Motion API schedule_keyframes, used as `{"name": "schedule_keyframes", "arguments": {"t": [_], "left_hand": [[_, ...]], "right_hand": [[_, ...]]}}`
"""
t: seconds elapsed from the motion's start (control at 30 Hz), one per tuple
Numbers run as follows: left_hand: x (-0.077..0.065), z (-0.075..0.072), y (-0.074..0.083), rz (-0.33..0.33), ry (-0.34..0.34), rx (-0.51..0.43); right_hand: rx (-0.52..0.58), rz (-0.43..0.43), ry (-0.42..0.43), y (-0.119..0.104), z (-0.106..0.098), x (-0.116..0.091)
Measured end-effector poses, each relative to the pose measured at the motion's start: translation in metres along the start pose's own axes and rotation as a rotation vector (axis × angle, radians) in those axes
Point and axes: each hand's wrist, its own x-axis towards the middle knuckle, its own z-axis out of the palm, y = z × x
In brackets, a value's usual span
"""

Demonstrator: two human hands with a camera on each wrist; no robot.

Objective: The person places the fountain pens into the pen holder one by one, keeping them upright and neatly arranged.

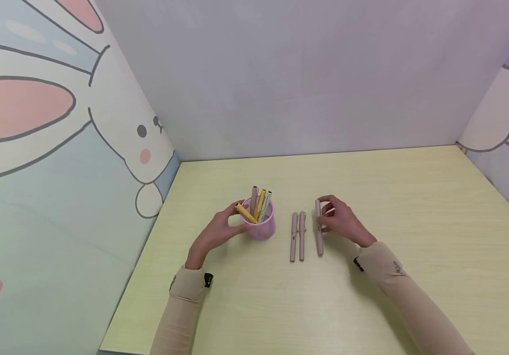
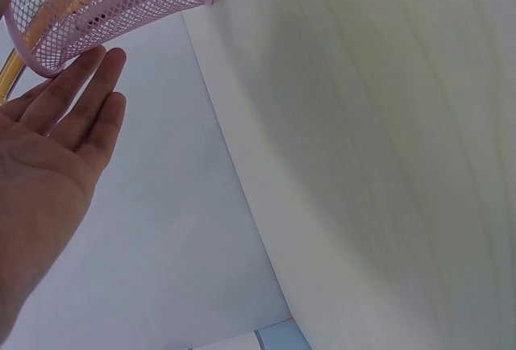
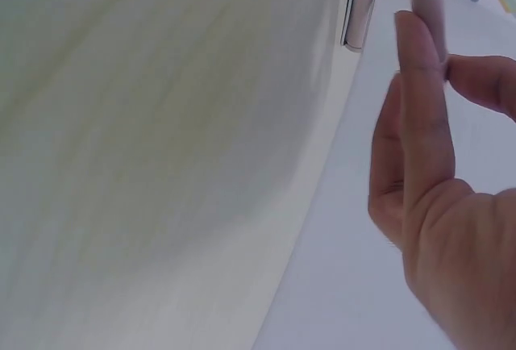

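A pink mesh pen holder (image 1: 265,231) stands on the table with several pens in it: two yellow pens (image 1: 246,213), a mauve one (image 1: 253,199) and a pale green one (image 1: 264,207). My left hand (image 1: 219,230) holds the pen holder from the left, thumb in front and fingers behind. In the left wrist view those fingers (image 2: 103,96) reach along its mesh side. To the right, my right hand (image 1: 342,220) pinches a mauve pen (image 1: 319,242) between thumb and fingertips. Two more mauve pens (image 1: 293,244) lie side by side between the hands.
The light wood table (image 1: 254,305) runs back to a plain pale wall (image 1: 308,79). On the left stands a wall with a cartoon rabbit (image 1: 130,133); another printed wall (image 1: 503,108) is at the right.
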Motion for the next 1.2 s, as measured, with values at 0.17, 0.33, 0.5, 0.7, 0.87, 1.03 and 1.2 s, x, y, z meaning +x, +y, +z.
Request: {"name": "schedule_keyframes", "arguments": {"t": [0.17, 0.33, 0.5, 0.7, 0.87, 1.03, 1.2], "left_hand": [[0.0, 0.0, 0.0, 0.0, 0.0, -0.007], [0.0, 0.0, 0.002, -0.004, -0.002, -0.011], [0.0, 0.0, 0.002, -0.006, 0.0, -0.008], [-0.001, 0.0, 0.002, -0.013, -0.001, -0.01], [0.0, 0.0, 0.003, -0.019, -0.002, -0.01], [0.0, 0.001, 0.004, -0.016, -0.001, -0.009], [0.0, 0.001, 0.004, -0.008, -0.002, -0.004]], "right_hand": [[0.044, -0.075, 0.022, 0.001, -0.002, 0.001], [0.082, -0.13, 0.045, 0.0, -0.003, 0.003], [0.118, -0.211, 0.079, -0.004, -0.003, 0.004], [0.169, -0.276, 0.104, -0.009, 0.0, 0.004], [0.166, -0.331, 0.126, -0.013, 0.002, 0.006], [0.176, -0.379, 0.146, -0.013, 0.006, 0.008], [0.192, -0.414, 0.167, -0.016, 0.013, 0.011]]}}
